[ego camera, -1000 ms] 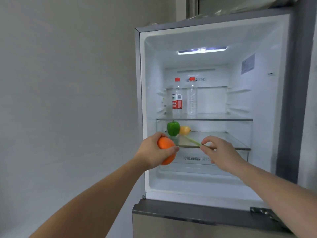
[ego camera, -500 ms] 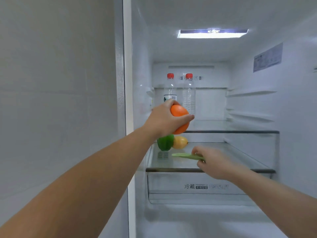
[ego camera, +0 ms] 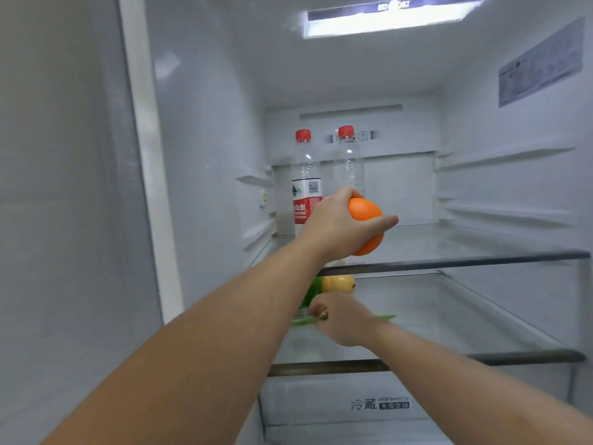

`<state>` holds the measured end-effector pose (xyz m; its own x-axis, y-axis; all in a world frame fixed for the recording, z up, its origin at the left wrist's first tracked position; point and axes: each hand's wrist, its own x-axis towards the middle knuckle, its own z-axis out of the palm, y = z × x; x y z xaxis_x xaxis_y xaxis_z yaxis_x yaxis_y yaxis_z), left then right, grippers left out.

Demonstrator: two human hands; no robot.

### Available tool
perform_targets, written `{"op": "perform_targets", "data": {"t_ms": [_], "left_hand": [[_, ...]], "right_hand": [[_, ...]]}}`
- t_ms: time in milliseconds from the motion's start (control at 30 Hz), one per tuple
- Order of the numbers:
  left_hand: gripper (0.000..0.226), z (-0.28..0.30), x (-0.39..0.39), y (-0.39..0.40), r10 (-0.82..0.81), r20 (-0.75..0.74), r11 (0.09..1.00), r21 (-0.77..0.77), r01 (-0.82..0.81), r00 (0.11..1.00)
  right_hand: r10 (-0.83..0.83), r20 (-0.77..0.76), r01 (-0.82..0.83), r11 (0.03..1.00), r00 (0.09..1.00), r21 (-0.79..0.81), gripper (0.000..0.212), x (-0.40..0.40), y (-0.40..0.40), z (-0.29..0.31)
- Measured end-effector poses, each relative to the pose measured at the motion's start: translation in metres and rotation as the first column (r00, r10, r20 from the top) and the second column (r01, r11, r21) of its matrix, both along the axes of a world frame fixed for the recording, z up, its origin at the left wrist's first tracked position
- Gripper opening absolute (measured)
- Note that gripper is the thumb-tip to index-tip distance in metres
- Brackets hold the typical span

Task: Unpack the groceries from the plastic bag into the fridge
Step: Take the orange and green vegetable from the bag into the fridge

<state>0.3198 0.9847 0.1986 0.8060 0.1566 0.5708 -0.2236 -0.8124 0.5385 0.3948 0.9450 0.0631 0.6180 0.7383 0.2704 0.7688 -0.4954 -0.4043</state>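
My left hand (ego camera: 340, 224) grips an orange (ego camera: 365, 216) just above the front edge of the upper glass shelf (ego camera: 465, 261), inside the open fridge. My right hand (ego camera: 343, 316) is lower, over the lower glass shelf (ego camera: 449, 358), pinching a thin green bean-like vegetable (ego camera: 385, 317) that lies flat at shelf level. Behind my right hand sit a yellow fruit (ego camera: 340, 282) and a green pepper (ego camera: 313, 292), the pepper mostly hidden by my left forearm. The plastic bag is out of view.
Two red-capped water bottles (ego camera: 305, 178) (ego camera: 348, 162) stand at the back left of the upper shelf. A drawer with a printed label (ego camera: 378, 404) sits under the lower shelf. The fridge's left wall (ego camera: 205, 155) and ribbed right wall (ego camera: 513, 187) bound the space.
The view has moved closer into the fridge. My left hand carried the orange up from the lower shelf's level to the upper shelf's edge. My right hand pushed the green vegetable further onto the lower shelf.
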Motion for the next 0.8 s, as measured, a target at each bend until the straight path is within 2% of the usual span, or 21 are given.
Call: {"op": "perform_targets", "data": {"t_ms": [233, 433, 667, 800], "left_hand": [[0.065, 0.008, 0.056, -0.049, -0.082, -0.135, 0.996, 0.005, 0.084, 0.987], [0.071, 0.009, 0.102, -0.099, -0.104, -0.230, 0.991, 0.063, 0.122, 0.968], [0.074, 0.007, 0.123, -0.120, -0.115, -0.194, 0.988, 0.082, 0.133, 0.974], [0.084, 0.005, 0.121, -0.118, -0.119, -0.176, 0.989, 0.072, 0.133, 0.977]], "right_hand": [[-0.080, 0.042, 0.080, 0.997, 0.996, 0.013, 0.037, 0.004, -0.061, 0.011], [-0.303, 0.146, 0.315, 0.947, 0.942, -0.064, 0.040, 0.024, -0.134, 0.027], [-0.484, 0.070, 0.489, 0.867, 0.872, -0.092, 0.039, 0.030, -0.188, 0.023], [-0.512, 0.050, 0.515, 0.853, 0.857, -0.081, 0.039, 0.030, -0.197, 0.021]]}}
